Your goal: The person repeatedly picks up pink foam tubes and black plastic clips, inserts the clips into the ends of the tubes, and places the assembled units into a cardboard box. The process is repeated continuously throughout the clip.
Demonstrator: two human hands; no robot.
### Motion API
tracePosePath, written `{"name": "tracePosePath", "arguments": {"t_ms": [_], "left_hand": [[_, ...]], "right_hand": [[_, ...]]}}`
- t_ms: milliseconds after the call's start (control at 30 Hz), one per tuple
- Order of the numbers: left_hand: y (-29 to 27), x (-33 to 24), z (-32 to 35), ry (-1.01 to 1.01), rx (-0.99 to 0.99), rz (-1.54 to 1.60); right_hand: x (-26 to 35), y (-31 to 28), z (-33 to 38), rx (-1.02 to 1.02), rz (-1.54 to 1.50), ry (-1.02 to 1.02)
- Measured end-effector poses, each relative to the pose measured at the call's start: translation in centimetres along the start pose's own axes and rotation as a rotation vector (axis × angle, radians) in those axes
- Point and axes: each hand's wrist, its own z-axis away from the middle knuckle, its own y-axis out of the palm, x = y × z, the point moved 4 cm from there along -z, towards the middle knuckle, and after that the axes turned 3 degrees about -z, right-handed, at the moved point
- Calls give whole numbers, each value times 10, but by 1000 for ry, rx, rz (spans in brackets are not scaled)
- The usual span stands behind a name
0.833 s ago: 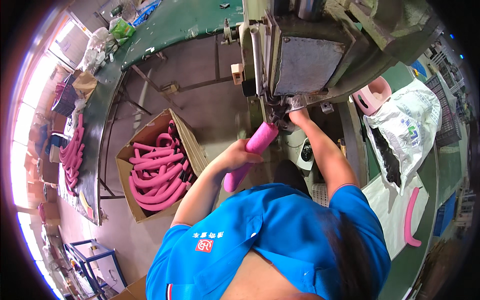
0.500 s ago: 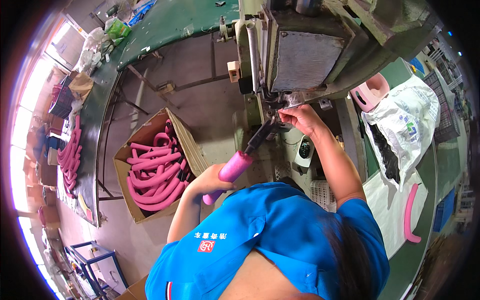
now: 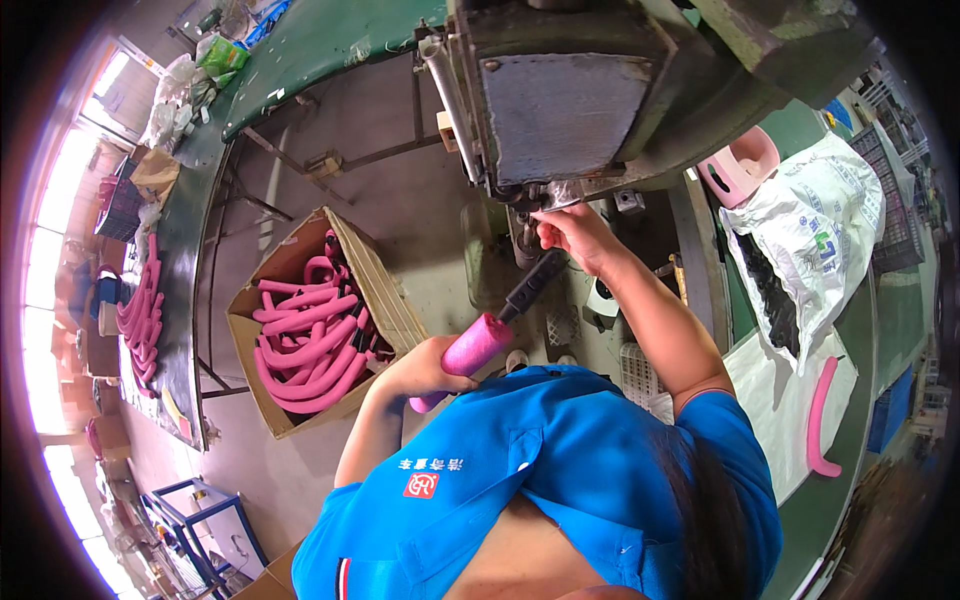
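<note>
My left hand point(image 3: 422, 368) is closed round a pink foam-covered tube point(image 3: 478, 345), held at a slant in front of my shirt. From the tube's upper end sticks out a black slotted end piece point(image 3: 533, 286), which points up towards the machine and lies just below my right hand. The fingers of my right hand point(image 3: 582, 240) are pinched together at the lower nose of a large metal machine point(image 3: 565, 110). Whatever they hold, if anything, is too small to make out.
Left of me stands a cardboard box point(image 3: 385, 285) of pink foam tubes. More pink tubes point(image 3: 145, 315) lie on the left bench. On the right bench are a torn white sack point(image 3: 830, 220), a pink plastic seat-like part point(image 3: 740, 170) and one curved pink tube point(image 3: 822, 420).
The tube's black end piece has come away from under the machine's nose and sits lower and nearer to me. My right hand remains by the nose, and the view has shifted a little.
</note>
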Motion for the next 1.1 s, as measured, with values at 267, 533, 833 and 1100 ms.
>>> {"name": "tracePosePath", "arguments": {"t_ms": [267, 533, 833, 1100], "left_hand": [[20, -53, -9, 114, 223, -279], [70, -83, -26, 415, -4, -547], [84, -89, -39, 268, 69, -600], [-13, 2, 29, -349, -530, -865]], "right_hand": [[36, 16, 99, 268, 185, -155], [29, 17, 171, 322, 177, -18], [0, 6, 170, 218, 179, -37], [-38, -21, 140, -96, 249, -201]]}}
